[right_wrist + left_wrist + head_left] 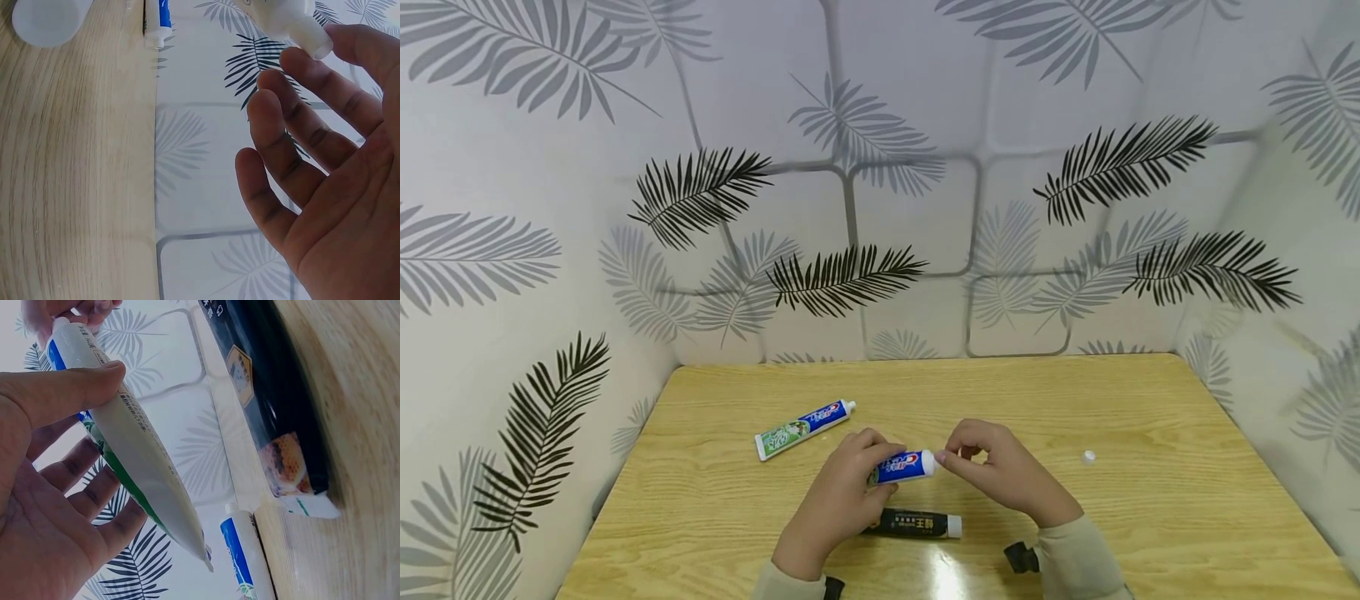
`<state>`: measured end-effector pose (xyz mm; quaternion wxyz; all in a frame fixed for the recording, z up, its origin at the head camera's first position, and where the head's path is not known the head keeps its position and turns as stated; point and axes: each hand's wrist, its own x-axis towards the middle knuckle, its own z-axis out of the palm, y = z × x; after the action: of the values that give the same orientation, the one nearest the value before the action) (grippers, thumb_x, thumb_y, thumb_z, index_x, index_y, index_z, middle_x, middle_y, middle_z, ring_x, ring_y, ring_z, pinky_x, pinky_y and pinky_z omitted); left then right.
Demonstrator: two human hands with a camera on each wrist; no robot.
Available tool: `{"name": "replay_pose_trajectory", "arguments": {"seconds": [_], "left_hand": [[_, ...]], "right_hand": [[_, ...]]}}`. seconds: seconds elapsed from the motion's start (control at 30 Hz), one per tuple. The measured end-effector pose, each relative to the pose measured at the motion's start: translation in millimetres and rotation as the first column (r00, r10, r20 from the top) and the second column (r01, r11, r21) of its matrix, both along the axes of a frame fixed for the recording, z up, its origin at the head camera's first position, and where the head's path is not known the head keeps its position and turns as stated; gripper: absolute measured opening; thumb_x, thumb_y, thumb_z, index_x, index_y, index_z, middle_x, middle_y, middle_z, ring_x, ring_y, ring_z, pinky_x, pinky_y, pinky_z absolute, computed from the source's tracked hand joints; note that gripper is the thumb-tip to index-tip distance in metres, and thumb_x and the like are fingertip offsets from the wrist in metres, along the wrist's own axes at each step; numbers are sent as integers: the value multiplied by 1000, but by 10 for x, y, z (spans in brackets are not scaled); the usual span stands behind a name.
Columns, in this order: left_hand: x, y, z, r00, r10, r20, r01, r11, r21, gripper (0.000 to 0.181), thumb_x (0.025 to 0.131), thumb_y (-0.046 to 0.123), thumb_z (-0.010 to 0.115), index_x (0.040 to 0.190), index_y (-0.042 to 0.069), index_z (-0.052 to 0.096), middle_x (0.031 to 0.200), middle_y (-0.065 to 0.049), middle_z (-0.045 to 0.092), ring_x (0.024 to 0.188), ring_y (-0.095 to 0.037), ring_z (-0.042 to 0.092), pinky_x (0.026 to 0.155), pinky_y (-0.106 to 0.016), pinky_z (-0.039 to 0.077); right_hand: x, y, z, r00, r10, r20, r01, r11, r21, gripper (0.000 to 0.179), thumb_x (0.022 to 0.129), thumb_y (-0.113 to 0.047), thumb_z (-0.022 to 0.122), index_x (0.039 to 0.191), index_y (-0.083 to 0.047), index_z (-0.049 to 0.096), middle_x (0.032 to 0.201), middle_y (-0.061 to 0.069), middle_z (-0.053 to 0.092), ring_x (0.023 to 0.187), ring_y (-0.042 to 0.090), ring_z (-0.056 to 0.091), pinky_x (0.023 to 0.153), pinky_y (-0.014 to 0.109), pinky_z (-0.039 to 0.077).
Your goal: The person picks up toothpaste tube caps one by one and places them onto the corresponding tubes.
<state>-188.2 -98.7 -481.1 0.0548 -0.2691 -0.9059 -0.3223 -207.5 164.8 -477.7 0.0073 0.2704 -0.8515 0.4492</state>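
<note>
My left hand (848, 487) grips a blue, white and green toothpaste tube (904, 467), thumb on one side and fingers on the other. The tube's white end points right. At that end, the thumb and index finger of my right hand (1003, 471) pinch a small white cap (317, 44); the other fingers are loosely bent in the right wrist view. Below the left hand, a black toothpaste tube (917, 524) with a white cap lies on the table, partly hidden by that hand. In the left wrist view, the held tube (140, 450) shows its printed white back.
Another blue and green toothpaste tube (805, 428) lies farther back on the left, its narrow white tip to the right. A small loose white cap (1089, 457) rests right of the right hand. The wooden table (1187, 500) meets a leaf-patterned wall (917, 325).
</note>
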Motion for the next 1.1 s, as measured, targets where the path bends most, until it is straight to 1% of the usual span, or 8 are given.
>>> {"name": "replay_pose_trajectory", "arguments": {"seconds": [0.13,0.23,0.37,0.5,0.7,0.9,1.1], "left_hand": [[5,-1,12,1000,3,8,-3,1000,-3,45,89,7,85,133,15,74,117,6,68,108,-14,59,95,-38,57],[6,0,6,1000,0,2,0,1000,-3,45,89,7,85,132,14,74,116,5,69,106,-14,59,94,-38,57],[3,0,-9,1000,-5,-11,5,1000,-5,44,89,7,85,131,14,75,114,4,69,105,-14,59,92,-37,57],[-2,-1,-16,1000,-7,-13,7,1000,-5,44,89,7,85,131,14,75,114,4,69,104,-14,59,91,-37,57],[-5,-3,-17,1000,-9,-7,9,1000,-4,44,89,8,85,131,15,74,114,4,68,104,-14,59,92,-37,57],[1,-8,-16,1000,-2,-3,2,1000,4,43,90,8,84,131,15,74,115,5,68,106,-14,59,93,-38,58],[-1,-9,-16,1000,3,-2,-3,1000,12,42,91,8,84,131,15,74,115,4,67,106,-14,58,91,-36,57]], "right_hand": [[-3,1,-13,1000,-8,-14,8,1000,6,18,105,-30,69,89,-29,75,90,-11,68,79,8,60,76,30,52],[2,-4,-13,1000,-15,-17,15,1000,2,15,105,-29,69,92,-28,76,91,-12,69,80,7,61,79,30,53],[6,-14,-2,1000,-19,-5,19,1000,2,11,106,-30,69,100,-28,78,96,-11,72,83,8,63,80,29,56],[4,-26,5,1000,-22,18,22,1000,-3,10,106,-31,69,107,-25,77,98,-9,73,84,8,64,79,29,57],[10,-42,10,999,-28,24,28,999,-27,5,105,-27,70,105,-25,75,95,-9,72,81,9,64,77,29,57],[30,-40,22,1000,-1,22,2,999,-47,2,104,-30,72,105,-29,73,97,-11,72,83,10,65,78,31,58],[43,-21,20,1000,20,6,-20,998,-54,8,99,-25,78,105,-27,73,100,-11,72,82,10,64,76,30,57]]}}
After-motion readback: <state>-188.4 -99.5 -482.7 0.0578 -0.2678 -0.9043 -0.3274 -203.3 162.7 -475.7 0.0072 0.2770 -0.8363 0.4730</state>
